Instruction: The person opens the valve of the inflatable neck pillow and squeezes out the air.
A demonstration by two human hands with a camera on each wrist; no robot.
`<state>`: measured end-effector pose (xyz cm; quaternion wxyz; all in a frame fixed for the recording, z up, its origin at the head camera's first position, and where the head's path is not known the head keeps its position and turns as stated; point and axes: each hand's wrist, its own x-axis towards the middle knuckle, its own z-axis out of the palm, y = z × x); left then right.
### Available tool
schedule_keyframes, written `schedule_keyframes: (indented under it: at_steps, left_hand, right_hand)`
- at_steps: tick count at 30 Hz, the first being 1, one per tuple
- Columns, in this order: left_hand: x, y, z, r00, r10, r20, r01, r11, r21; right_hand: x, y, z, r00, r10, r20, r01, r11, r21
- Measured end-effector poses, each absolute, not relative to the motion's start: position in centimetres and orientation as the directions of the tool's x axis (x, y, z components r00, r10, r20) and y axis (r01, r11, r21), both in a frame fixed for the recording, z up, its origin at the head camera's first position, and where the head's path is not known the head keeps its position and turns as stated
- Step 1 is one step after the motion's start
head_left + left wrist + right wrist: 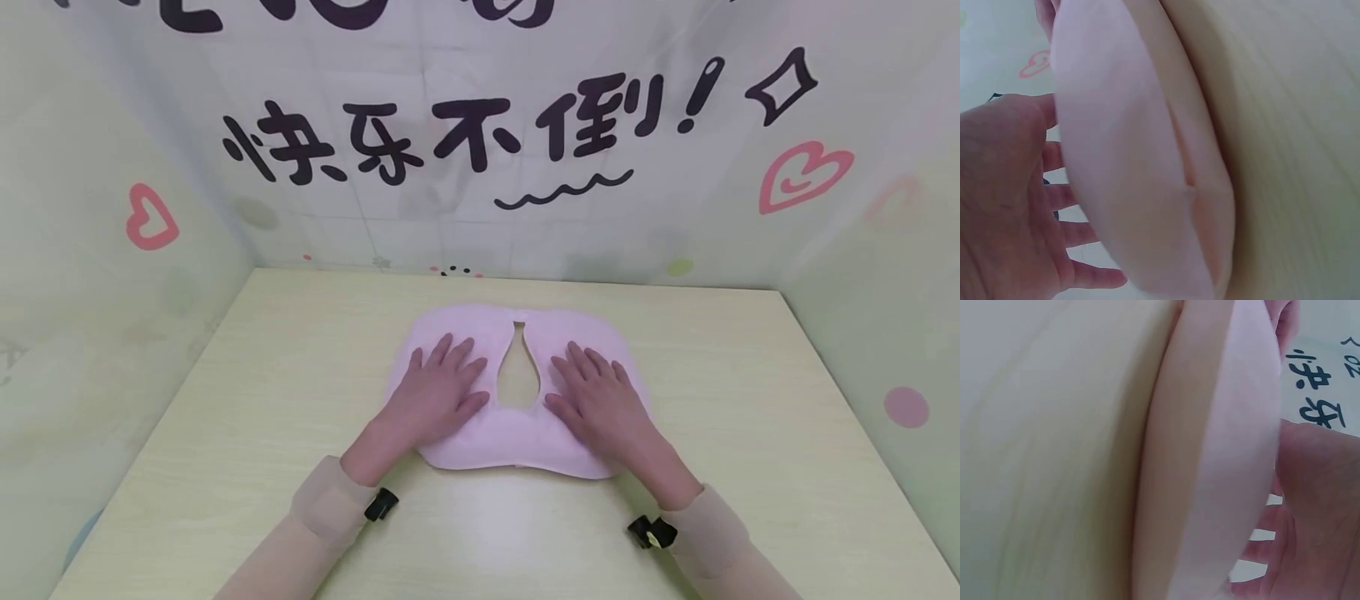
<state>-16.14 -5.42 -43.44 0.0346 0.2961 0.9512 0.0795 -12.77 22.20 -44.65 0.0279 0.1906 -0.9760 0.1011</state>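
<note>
On the tabletop (277,358) lies the pink pillow (480,440), beneath left hand (435,396) and right hand (604,408), whose spread fingers (472,368) grip nothing, so uneven pressing could perhaps make it slide.

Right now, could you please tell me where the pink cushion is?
In the head view, the pink cushion lies on the table, just below the picture's centre, with the left hand on its left side and the right hand on its right.
</note>
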Motion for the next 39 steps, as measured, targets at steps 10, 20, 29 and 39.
schedule_keyframes:
  at_steps: [10, 20, 29, 39]
  left_hand:
    - [-14.0, -5.5, -42.9, -0.789, 0.613, 0.031, 0.612, 0.781, 0.123]
    - [-13.9, -5.9, -44.6, -0.802, 0.596, -0.023, 0.592, 0.8, 0.092]
    - [-13.8, -5.9, -44.9, -0.805, 0.593, -0.036, 0.588, 0.804, 0.09]
    - [-13.7, -5.8, -44.8, -0.809, 0.587, -0.02, 0.584, 0.808, 0.075]
  right_hand:
    - [-10.9, 21.6, -44.2, -0.901, -0.41, 0.141, -0.429, 0.891, -0.149]
    - [-10.0, 21.3, -45.8, -0.9, -0.422, 0.11, -0.434, 0.893, -0.117]
    - [-9.9, 21.3, -46.1, -0.906, -0.409, 0.109, -0.419, 0.902, -0.106]
    - [-9.9, 21.3, -46.2, -0.907, -0.407, 0.106, -0.417, 0.902, -0.114]
